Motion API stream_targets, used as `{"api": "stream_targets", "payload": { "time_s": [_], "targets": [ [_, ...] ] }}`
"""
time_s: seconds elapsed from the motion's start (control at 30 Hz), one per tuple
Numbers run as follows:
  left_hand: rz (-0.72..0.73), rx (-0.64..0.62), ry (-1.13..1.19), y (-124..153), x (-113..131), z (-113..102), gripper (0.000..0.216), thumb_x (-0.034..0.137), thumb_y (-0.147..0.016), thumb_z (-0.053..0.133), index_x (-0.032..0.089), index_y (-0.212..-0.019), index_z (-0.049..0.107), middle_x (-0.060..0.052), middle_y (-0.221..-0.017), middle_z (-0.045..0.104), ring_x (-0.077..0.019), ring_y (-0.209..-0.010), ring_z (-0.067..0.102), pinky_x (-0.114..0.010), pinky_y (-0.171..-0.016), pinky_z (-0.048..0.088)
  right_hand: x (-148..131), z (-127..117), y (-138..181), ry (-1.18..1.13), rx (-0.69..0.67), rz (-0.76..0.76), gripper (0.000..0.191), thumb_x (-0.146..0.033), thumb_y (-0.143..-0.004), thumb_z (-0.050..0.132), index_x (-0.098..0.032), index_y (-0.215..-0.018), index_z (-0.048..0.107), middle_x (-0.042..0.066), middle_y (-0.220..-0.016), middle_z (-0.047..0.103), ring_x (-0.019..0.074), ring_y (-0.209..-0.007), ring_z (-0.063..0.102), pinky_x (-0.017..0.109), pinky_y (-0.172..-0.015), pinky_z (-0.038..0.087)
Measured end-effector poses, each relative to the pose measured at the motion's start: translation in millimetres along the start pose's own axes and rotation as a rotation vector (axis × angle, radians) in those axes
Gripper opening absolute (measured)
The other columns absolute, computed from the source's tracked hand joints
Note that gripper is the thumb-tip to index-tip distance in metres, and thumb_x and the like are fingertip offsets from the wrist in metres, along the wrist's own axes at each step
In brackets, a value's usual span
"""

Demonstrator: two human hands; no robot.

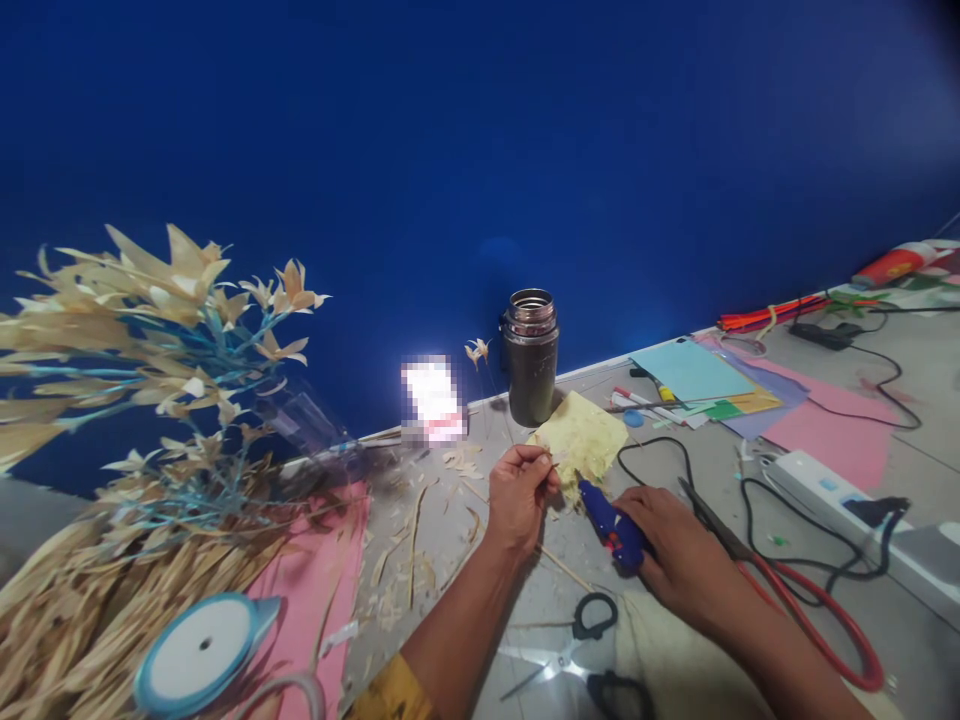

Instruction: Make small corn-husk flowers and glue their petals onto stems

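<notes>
Blue wall [480, 180] is bounding the grey surface [937, 370] beyond left hand [519, 492], pinching something thin [556, 464], and right hand [671, 540], gripping glue gun [606, 520].

The glue gun [613, 532] is blue with red touches. The wall [480, 150] is plain blue, the flowers [180, 275] cream on turquoise stems [223, 345].

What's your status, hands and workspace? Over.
Left hand pinching tiny unclear piece. Right hand gripping dark-blue plastic glue gun. Open black-handled metal scissors lying nearby.
</notes>
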State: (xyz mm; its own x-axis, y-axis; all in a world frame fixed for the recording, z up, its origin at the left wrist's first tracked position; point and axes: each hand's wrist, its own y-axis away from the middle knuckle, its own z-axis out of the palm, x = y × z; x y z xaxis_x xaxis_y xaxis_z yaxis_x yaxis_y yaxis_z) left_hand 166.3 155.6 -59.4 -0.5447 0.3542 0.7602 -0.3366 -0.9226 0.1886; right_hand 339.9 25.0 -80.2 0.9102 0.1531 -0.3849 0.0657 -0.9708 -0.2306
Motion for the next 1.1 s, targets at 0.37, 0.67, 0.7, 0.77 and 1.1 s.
{"api": "stream_targets", "payload": {
  "time_s": [0.37,0.67,0.7,0.77,1.1],
  "targets": [
    [-0.018,0.005,-0.036,22,2,15,0.033,0.027,-0.059,0.086,0.014,-0.078,0.063,0.003,-0.055,0.061,-0.0068,-0.045,0.049,-0.019,-0.045,0.033,-48,-36,-39,0.222,0.458,-0.198,0.018,-0.022,-0.098,0.058,-0.020,-0.089,0.073,0.009,-0.085,0.066,0.0230,-0.080,0.053,0.035,-0.074,0.040],
    [0.085,0.040,-0.233,41,5,14,0.022,0.027,-0.068,0.082,0.013,-0.077,0.067,0.001,-0.050,0.060,-0.0076,-0.046,0.050,-0.020,-0.050,0.035,-63,-33,-52,0.293,0.505,-0.291,0.020,-0.017,-0.098,0.058,-0.020,-0.086,0.075,0.007,-0.078,0.063,0.0222,-0.076,0.048,0.035,-0.069,0.034],
    [0.089,0.043,-0.240,42,5,13,0.021,0.026,-0.068,0.082,0.014,-0.077,0.068,0.001,-0.050,0.060,-0.0078,-0.046,0.051,-0.019,-0.050,0.035,-62,-32,-52,0.277,0.504,-0.288,0.021,-0.018,-0.098,0.058,-0.019,-0.085,0.074,0.007,-0.078,0.063,0.0221,-0.076,0.048,0.035,-0.070,0.035],
    [0.079,0.036,-0.237,43,5,13,0.021,0.026,-0.069,0.082,0.014,-0.078,0.067,0.002,-0.049,0.060,-0.0080,-0.047,0.052,-0.019,-0.050,0.036,-60,-30,-52,0.218,0.509,-0.275,0.021,-0.019,-0.098,0.057,-0.018,-0.085,0.074,0.008,-0.078,0.063,0.0219,-0.076,0.050,0.035,-0.070,0.037],
    [-0.243,-0.141,0.088,43,5,7,0.036,0.026,-0.065,0.090,0.013,-0.080,0.061,0.000,-0.073,0.064,-0.0037,-0.050,0.048,-0.014,-0.042,0.031,-50,-25,-52,-0.953,0.428,0.374,0.026,-0.046,-0.084,0.071,-0.020,-0.079,0.069,0.002,-0.075,0.065,0.0140,-0.059,0.053,0.025,-0.049,0.042]
  ]
}}
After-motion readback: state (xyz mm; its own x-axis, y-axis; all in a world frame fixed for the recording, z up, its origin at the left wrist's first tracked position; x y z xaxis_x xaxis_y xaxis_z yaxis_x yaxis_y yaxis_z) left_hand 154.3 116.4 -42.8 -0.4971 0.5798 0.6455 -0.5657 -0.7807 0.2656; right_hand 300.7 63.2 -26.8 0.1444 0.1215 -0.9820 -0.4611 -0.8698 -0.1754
